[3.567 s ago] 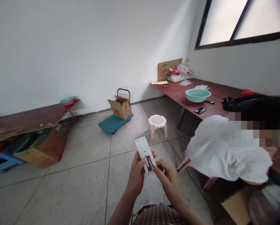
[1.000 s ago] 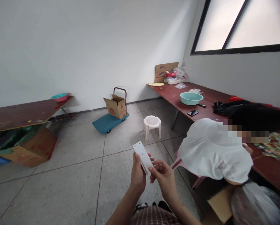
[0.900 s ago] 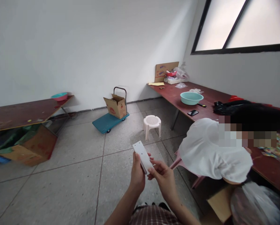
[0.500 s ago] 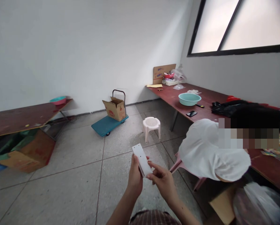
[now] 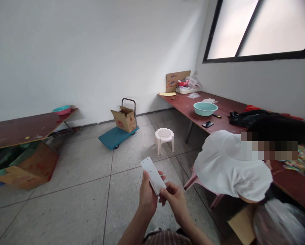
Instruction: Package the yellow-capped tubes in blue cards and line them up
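Observation:
A long white rectangular piece (image 5: 154, 175) with several small dark holes is held in front of me, tilted with its far end to the left. My left hand (image 5: 147, 192) is wrapped around its left side and underneath, the thumb along the edge and fingertips showing on the right. At the near right corner, my right hand (image 5: 173, 197) pinches the piece between thumb and fingers. Whether it is a single part or a thin stack, I cannot tell.
A person in a white top (image 5: 231, 163) sits at the red table (image 5: 229, 102) on the right. Ahead stand a pink stool (image 5: 164, 135) and a blue platform trolley (image 5: 114, 137) carrying an open cardboard box (image 5: 127, 119). Another red table (image 5: 19, 127) is at left.
The far end of the white piece has swung slightly left. My right thumb now presses on its near corner, with the fingers drawn in closer. The seated person's head has shifted slightly.

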A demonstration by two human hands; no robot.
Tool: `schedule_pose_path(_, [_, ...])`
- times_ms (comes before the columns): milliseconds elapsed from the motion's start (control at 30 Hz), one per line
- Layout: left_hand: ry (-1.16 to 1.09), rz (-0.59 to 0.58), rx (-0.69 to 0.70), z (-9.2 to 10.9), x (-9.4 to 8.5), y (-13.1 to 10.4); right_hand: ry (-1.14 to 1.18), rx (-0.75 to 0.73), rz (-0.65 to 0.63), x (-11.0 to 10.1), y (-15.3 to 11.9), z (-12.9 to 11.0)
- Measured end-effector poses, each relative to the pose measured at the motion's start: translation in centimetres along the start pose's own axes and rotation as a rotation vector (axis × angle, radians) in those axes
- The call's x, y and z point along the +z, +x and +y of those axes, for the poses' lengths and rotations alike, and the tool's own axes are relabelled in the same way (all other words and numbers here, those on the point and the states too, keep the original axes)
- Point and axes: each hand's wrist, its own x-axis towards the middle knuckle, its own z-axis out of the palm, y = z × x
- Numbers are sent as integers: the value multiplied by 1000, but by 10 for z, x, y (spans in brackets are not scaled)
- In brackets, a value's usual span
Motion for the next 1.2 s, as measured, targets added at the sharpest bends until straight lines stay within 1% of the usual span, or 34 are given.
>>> schedule_pose_path(67, [-9, -21, -62, 0, 1, -3, -5, -30, 24, 1, -2, -2])
schedule_pose_path(133, [-17, -54, -94, 1, 2, -6, -18, -59, 53, 1, -3, -3])
schedule_pose_path(200, [-18, -63, -85, 3, 5, -8, -32, -86, 76, 2, -4, -3])
schedule_pose_path(300, [-4, -45, -53, 5, 9, -11, -45, -117, 99, 5, -6, -3])
schedule_pose_path(467, [-9, -48, -51, 6, 13, -14, -46, -152, 135, 9, -7, -5])
schedule_pose_path(567, [5, -52, -62, 8, 14, -14, -31, -163, 112, 10, -7, -7])
schedule_pose_path(667, [34, -47, -62, 12, 15, -14, -7, -174, 53, 8, -6, -10])
schedule_pose_path(833, [89, -54, -4, 17, 17, -13, 33, -185, -29, 7, -2, -15])
schedule_pose_path(933, [92, -51, 3, 15, 19, -13, 48, -190, -37, 8, -3, -16])
schedule_pose_path(1067, [40, 2, 14, 14, 23, -15, 15, -197, 0, 10, -7, -15])
schedule_pose_path(1200, [20, 28, 40, 14, 25, -18, -20, -207, -3, 11, -10, -17])
